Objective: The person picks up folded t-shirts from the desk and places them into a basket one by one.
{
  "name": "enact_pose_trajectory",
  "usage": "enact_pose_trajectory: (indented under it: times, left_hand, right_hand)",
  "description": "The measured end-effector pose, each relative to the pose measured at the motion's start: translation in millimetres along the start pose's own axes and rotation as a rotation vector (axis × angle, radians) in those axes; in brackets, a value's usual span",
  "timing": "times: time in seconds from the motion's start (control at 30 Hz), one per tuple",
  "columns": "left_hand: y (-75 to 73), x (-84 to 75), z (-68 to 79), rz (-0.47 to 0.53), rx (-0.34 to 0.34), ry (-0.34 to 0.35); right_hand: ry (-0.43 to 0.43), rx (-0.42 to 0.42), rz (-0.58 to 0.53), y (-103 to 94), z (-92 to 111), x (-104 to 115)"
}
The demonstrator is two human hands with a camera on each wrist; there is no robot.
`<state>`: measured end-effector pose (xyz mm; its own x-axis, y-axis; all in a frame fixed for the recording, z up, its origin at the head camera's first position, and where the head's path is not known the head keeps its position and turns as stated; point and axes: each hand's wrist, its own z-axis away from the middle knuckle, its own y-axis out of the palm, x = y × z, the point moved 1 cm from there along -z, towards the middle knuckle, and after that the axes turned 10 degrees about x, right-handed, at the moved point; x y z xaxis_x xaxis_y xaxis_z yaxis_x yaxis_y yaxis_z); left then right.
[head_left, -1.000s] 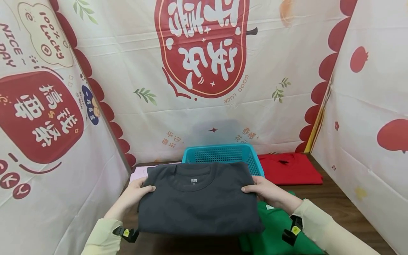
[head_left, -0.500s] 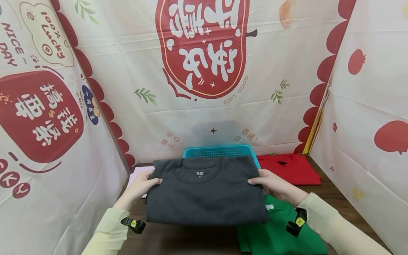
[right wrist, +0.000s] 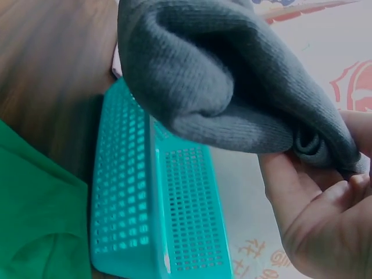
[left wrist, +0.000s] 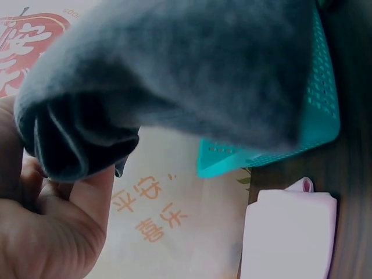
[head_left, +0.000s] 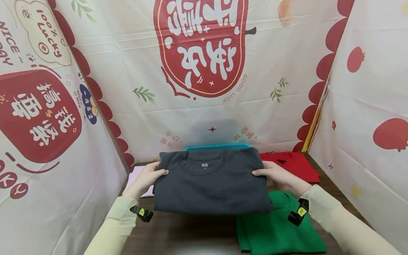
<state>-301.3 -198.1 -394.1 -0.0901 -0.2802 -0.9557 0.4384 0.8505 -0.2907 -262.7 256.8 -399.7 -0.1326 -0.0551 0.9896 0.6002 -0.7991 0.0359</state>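
Observation:
A folded dark grey T-shirt [head_left: 210, 187], collar at the far edge, is held up above the table between both hands. My left hand [head_left: 147, 179] pinches its left side, thumb on top and fingers beneath; the left wrist view shows the folded layers [left wrist: 75, 139] in that grip. On the opposite side my right hand [head_left: 280, 177] pinches the shirt the same way, the rolled edge [right wrist: 308, 145] showing in the right wrist view. Behind and below the shirt stands a turquoise plastic basket [head_left: 220, 146], mostly hidden in the head view; its perforated wall [right wrist: 125, 192] shows from the right wrist.
A folded green shirt [head_left: 280, 226] lies at the front right of the wooden table [head_left: 191, 233]. Further back on the right is a folded red shirt [head_left: 299, 166]. A pale pink folded garment [head_left: 135, 177] lies at the left. Printed cloth walls [head_left: 204, 117] enclose the back and sides.
Both hands have carried the grey shirt forward and slightly right, toward the basket. It now covers more of the basket, and more of the green shirt and the table front shows.

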Motion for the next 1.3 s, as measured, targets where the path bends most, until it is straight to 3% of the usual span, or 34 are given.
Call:
enact_pose_trajectory:
  times: [0.43,0.97,1.3]
  left_hand:
    - [-0.1,-9.7,-18.7,0.008,0.008,0.014]
    - [4.7,-5.2,-48.9,0.004,-0.036,0.002]
    - [6.0,-6.6,-64.0,0.002,-0.051,-0.001]
  right_hand:
    - [-0.006,-0.024,0.007,-15.2,-5.7,13.6]
    - [0.023,-0.103,0.062,-37.5,-17.5,19.1]
    - [0.032,-0.104,0.088,-52.8,-26.5,22.9]
